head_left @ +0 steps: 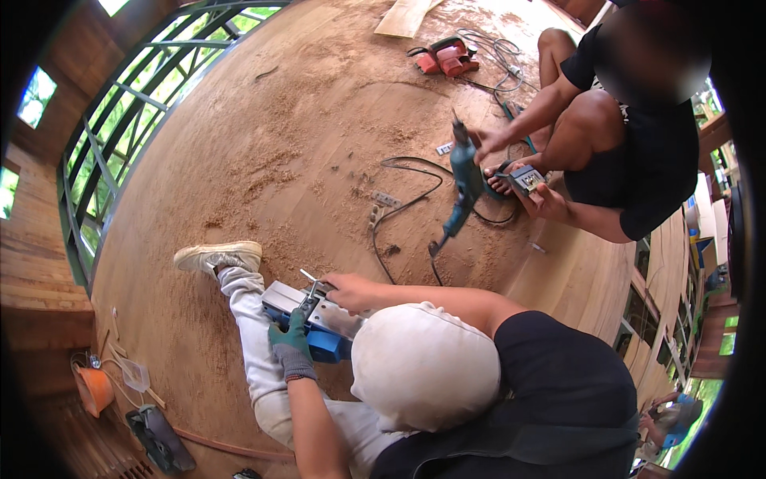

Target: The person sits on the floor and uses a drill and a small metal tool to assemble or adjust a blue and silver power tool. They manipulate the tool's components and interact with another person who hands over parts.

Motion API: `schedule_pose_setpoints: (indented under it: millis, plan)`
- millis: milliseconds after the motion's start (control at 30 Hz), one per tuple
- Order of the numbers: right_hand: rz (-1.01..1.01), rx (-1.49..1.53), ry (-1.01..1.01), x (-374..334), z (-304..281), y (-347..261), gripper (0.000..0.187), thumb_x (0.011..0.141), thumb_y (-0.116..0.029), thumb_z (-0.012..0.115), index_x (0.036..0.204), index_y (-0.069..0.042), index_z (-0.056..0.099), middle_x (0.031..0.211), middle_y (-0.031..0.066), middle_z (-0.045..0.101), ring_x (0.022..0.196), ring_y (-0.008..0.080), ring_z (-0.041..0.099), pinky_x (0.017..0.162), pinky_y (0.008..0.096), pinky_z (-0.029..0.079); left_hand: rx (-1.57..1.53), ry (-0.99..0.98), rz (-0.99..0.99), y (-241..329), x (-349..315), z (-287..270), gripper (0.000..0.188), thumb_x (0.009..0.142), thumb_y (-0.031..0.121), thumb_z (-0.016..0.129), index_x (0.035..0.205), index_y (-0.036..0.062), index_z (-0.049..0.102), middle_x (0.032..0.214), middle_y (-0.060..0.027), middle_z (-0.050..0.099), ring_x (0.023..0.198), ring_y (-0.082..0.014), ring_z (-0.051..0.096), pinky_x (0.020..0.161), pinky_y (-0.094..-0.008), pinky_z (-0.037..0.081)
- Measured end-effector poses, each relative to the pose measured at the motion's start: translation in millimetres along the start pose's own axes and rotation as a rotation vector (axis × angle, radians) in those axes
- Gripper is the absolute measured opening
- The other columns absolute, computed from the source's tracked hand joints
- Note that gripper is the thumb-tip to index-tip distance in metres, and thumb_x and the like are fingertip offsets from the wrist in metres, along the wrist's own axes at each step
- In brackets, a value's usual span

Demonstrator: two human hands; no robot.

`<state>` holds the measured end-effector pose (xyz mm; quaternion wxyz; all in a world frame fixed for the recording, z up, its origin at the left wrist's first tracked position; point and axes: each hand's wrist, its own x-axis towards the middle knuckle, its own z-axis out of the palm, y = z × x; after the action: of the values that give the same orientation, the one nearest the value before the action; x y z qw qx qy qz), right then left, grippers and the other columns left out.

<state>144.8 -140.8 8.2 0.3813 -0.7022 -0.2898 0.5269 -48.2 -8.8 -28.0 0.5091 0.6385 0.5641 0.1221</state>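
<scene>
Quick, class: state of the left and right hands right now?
Left hand: gloved, on the blue power tool; grip cannot be told.
Right hand: bare, fingers bent at the tool; grip unclear.

It was a woodworking workplace: tan wood shavings point(267, 176) littered the broad brown wooden floor point(171, 359) near a blue-and-silver power tool point(325, 345).
</scene>
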Motion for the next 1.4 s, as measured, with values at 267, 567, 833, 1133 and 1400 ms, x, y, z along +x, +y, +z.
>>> schedule_pose_setpoints:
  millis: [267, 567, 833, 1133, 1400]
  plan:
    - [-0.177, -0.031, 0.093, 27, 8, 31, 0.041, 0.095, -0.016, 0.052, 0.136, -0.008, 0.054, 0.101, 0.0193, 0.068, 0.086, 0.0321, 0.068, 0.076, 0.0435, 0.054, -0.112, -0.024, 0.005, 2, -2, 6, 0.069, 0.087, 0.035, 0.081, 0.126, -0.0146, 0.053, 0.116, -0.0196, 0.064, 0.098, -0.0257, 0.06, 0.084, -0.0365, 0.052]
    - [-0.075, -0.16, 0.102, 38, 11, 12, 0.028, 0.095, -0.023, 0.054, 0.114, -0.002, 0.056, 0.102, 0.0272, 0.068, 0.098, 0.0446, 0.066, 0.083, 0.0522, 0.052, -0.039, -0.014, 0.066, 7, -9, 1, 0.065, 0.086, 0.034, 0.081, 0.124, -0.0116, 0.054, 0.113, -0.0146, 0.062, 0.094, -0.0211, 0.058, 0.08, -0.0328, 0.051]
    - [-0.057, -0.299, 0.175, 40, 19, 5, 0.035, 0.102, -0.034, 0.051, 0.118, -0.003, 0.053, 0.096, 0.0296, 0.067, 0.093, 0.0514, 0.063, 0.083, 0.0566, 0.049, 0.121, 0.068, -0.007, -14, 7, 5, 0.087, 0.076, 0.054, 0.084, 0.124, -0.0141, 0.058, 0.119, -0.0269, 0.064, 0.105, -0.0373, 0.062, 0.094, -0.0454, 0.049]
    - [0.075, -0.104, 0.076, 63, 16, 8, 0.033, 0.1, -0.029, 0.051, 0.105, 0.002, 0.061, 0.095, 0.0274, 0.068, 0.094, 0.0414, 0.067, 0.082, 0.051, 0.052, 0.16, 0.088, 0.066, 14, -14, -2, 0.071, 0.077, 0.048, 0.084, 0.114, -0.0089, 0.063, 0.11, -0.0231, 0.067, 0.098, -0.0361, 0.064, 0.088, -0.0436, 0.051]
    - [-0.036, -0.253, 0.234, 48, 24, 10, 0.036, 0.1, -0.032, 0.053, 0.1, 0.003, 0.061, 0.095, 0.0292, 0.068, 0.093, 0.0472, 0.066, 0.083, 0.053, 0.051, 0.265, 0.084, 0.031, 27, -16, -3, 0.077, 0.075, 0.051, 0.084, 0.118, -0.0089, 0.062, 0.112, -0.0246, 0.067, 0.104, -0.0392, 0.064, 0.093, -0.0442, 0.05]
